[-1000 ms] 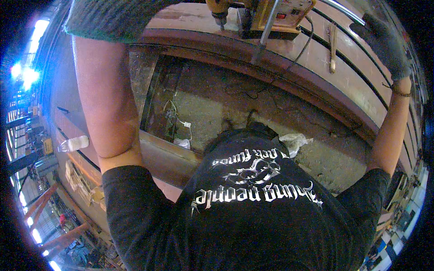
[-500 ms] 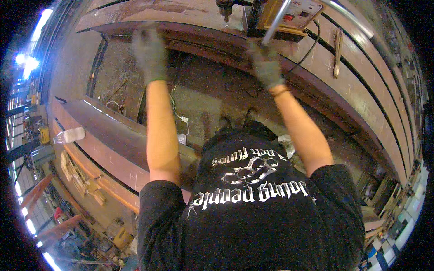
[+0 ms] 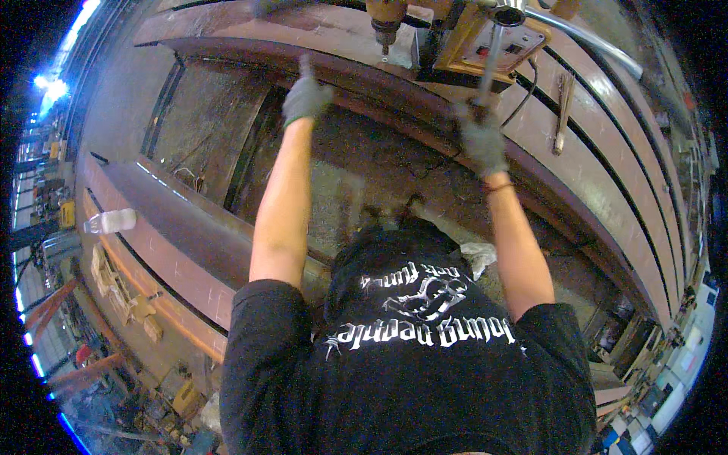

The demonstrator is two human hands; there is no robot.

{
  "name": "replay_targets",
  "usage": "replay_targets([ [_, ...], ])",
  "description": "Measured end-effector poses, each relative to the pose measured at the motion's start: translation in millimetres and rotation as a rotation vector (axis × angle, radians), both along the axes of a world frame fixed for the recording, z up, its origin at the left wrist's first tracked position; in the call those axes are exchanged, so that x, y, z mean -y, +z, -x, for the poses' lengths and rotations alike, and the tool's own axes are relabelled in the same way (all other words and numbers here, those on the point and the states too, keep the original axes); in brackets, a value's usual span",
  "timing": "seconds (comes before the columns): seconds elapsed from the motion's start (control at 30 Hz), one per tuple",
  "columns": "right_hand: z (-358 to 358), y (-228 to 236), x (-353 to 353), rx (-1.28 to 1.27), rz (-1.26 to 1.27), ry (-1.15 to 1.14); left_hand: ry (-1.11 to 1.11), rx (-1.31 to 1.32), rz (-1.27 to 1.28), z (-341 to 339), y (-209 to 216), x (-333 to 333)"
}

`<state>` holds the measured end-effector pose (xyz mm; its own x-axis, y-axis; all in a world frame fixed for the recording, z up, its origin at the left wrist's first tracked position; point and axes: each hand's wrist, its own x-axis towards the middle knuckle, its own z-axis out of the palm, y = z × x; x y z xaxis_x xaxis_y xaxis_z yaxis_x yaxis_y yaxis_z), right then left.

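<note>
The drilling machine is set over brown steel beams. Left of it, the left hand is raised, one finger extended, the others unresolved. Below it, its silver lever is met by the right hand, whose finger closure cannot be told. Right of it, a black cable is interposed before a wooden stick.

The left hand stretches 1 finger forward, its bare forearm slanting behind it; to its right, the right hand is blurred, fingers curled, right forearm trailing behind.
</note>
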<state>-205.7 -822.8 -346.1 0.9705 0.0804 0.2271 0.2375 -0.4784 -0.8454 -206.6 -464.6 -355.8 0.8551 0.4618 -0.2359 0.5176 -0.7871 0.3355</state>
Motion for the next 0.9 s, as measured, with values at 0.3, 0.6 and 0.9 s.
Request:
replay_targets([
  [0.3,-44,210,157,0.156,0.588,-0.023,0.181,-0.087,0.162,183,-217,-79],
  [0.6,-19,375,30,0.726,0.941,0.369,0.406,0.001,0.532,270,-248,2],
  [0.9,52,400,-180,0.476,0.775,0.974,0.543,0.060,0.595,311,-268,23],
])
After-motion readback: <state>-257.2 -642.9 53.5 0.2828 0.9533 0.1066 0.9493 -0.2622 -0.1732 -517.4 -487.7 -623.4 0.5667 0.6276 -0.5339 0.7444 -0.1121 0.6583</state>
